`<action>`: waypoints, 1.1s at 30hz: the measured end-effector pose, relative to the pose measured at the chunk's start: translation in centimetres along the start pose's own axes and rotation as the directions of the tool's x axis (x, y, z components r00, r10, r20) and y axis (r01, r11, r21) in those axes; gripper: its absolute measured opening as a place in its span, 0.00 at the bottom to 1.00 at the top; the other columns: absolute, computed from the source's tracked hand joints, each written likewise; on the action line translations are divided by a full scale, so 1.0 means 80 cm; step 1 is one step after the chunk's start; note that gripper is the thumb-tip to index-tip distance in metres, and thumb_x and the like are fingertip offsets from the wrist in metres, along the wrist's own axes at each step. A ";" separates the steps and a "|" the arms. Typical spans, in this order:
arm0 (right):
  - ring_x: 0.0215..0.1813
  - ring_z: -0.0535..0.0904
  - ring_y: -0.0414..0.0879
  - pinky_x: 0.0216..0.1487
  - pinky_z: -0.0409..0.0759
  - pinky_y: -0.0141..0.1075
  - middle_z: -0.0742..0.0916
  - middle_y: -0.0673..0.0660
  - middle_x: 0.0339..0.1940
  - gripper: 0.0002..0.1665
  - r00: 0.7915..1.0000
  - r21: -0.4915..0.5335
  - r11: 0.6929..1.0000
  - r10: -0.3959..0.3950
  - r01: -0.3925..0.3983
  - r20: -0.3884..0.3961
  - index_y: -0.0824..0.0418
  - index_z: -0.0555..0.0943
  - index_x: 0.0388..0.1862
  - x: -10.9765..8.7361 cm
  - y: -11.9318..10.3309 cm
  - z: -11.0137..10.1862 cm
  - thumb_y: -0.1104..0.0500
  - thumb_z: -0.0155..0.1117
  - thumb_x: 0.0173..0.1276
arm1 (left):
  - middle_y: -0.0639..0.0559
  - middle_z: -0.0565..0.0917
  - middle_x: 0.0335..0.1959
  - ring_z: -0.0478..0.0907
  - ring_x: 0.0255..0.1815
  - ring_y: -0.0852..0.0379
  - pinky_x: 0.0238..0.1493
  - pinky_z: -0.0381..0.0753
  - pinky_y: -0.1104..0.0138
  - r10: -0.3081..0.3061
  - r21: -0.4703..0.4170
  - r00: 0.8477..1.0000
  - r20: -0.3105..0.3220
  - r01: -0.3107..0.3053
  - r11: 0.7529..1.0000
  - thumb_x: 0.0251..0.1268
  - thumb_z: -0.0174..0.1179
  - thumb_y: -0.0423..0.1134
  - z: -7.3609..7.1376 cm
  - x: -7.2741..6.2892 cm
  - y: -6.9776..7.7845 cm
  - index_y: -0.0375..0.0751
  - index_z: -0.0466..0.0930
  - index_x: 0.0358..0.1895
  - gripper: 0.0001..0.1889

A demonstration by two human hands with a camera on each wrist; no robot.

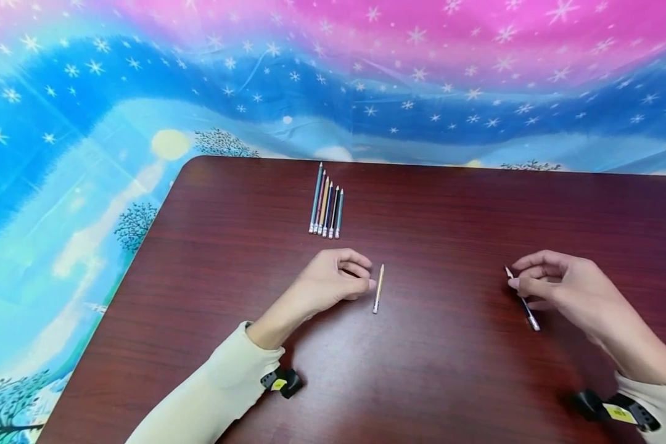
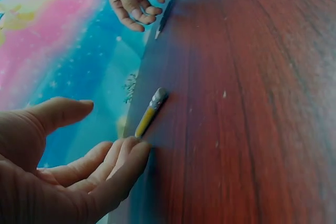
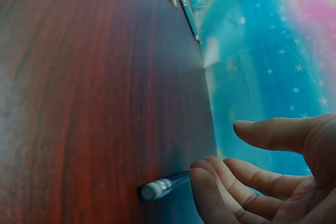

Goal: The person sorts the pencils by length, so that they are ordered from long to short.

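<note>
In the head view my left hand [image 1: 330, 280] is just left of a short yellow pencil [image 1: 378, 290], which lies on the table with its eraser end toward me. The left wrist view shows this hand's thumb and fingers spread apart, the yellow pencil [image 2: 148, 116] just past the fingertips. Over on the right, my right hand [image 1: 574, 287] hovers at a dark pencil [image 1: 531, 317] that lies slanted on the table and is partly hidden by the fingers. Its thumb stands apart from the fingers in the right wrist view, with the pencil's eraser end [image 3: 155, 190] beside them.
A row of several pencils [image 1: 325, 209] lies side by side near the table's far edge, erasers toward me. The dark red wooden table [image 1: 433, 216] meets a colourful snowflake-patterned cloth [image 1: 311, 74] behind and at left. Black wrist cameras [image 1: 288, 383] sit at both sleeves.
</note>
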State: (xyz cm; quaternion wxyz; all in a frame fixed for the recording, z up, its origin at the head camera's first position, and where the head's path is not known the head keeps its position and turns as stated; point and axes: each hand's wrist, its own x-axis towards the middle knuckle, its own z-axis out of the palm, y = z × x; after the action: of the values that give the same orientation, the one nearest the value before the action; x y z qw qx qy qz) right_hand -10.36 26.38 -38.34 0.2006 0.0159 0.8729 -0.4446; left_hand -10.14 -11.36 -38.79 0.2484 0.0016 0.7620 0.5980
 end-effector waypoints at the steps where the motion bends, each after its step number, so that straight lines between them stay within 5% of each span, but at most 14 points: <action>1: 0.39 0.85 0.33 0.39 0.89 0.34 0.89 0.40 0.37 0.23 1.000 -0.002 1.000 -0.004 0.004 -0.002 0.73 0.74 0.63 0.000 0.002 0.000 0.61 0.66 0.77 | 0.46 0.88 0.44 0.83 0.35 0.61 0.38 0.83 0.72 0.008 0.035 1.000 -0.013 -0.007 0.999 0.60 0.71 0.34 0.003 0.002 0.001 0.34 0.84 0.56 0.20; 9: 0.34 0.84 0.32 0.33 0.87 0.34 0.87 0.38 0.32 0.23 0.999 -0.039 0.999 -0.023 0.021 -0.044 0.73 0.75 0.61 0.000 0.016 0.002 0.64 0.68 0.73 | 0.53 0.89 0.36 0.81 0.30 0.65 0.32 0.78 0.74 0.028 0.238 0.997 -0.067 -0.011 0.971 0.60 0.75 0.35 0.026 0.015 0.010 0.39 0.85 0.51 0.16; 18: 0.30 0.83 0.35 0.30 0.87 0.36 0.85 0.39 0.30 0.21 0.999 -0.003 1.000 -0.010 0.009 -0.038 0.73 0.75 0.58 0.003 0.027 0.003 0.65 0.69 0.72 | 0.55 0.87 0.33 0.79 0.24 0.64 0.24 0.79 0.72 0.010 0.299 0.997 -0.081 0.015 0.954 0.60 0.75 0.33 0.038 0.022 0.016 0.39 0.85 0.49 0.14; 21: 0.30 0.83 0.35 0.30 0.87 0.36 0.85 0.39 0.30 0.22 1.000 -0.004 1.000 -0.007 0.007 -0.029 0.74 0.74 0.60 0.004 0.027 0.005 0.65 0.69 0.72 | 0.56 0.86 0.33 0.78 0.26 0.65 0.28 0.78 0.72 0.019 0.346 0.997 -0.079 0.009 0.938 0.60 0.75 0.33 0.041 0.024 0.016 0.40 0.85 0.48 0.14; 26: 0.28 0.80 0.35 0.28 0.83 0.33 0.84 0.39 0.28 0.23 0.998 -0.077 0.997 -0.023 0.018 -0.059 0.74 0.75 0.58 0.003 0.025 0.010 0.63 0.70 0.71 | 0.61 0.85 0.31 0.77 0.31 0.66 0.43 0.76 0.70 0.046 0.485 0.995 -0.084 0.000 0.874 0.59 0.77 0.38 0.048 0.027 0.018 0.47 0.86 0.46 0.13; 33: 0.25 0.76 0.34 0.27 0.72 0.31 0.84 0.44 0.27 0.21 0.991 -0.277 0.960 -0.063 0.026 -0.122 0.69 0.80 0.53 0.000 0.020 0.015 0.57 0.75 0.69 | 0.66 0.82 0.30 0.77 0.30 0.64 0.42 0.75 0.65 0.054 0.637 0.994 -0.099 0.021 0.771 0.58 0.79 0.43 0.059 0.027 0.021 0.55 0.85 0.42 0.12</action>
State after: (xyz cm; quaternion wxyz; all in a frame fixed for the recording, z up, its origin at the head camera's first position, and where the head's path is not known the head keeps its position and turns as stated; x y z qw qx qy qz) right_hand -9.62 26.41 -40.20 0.1335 -0.0028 0.9374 -0.3216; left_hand -10.78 -5.93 -38.82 0.1849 0.0587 0.9320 0.3061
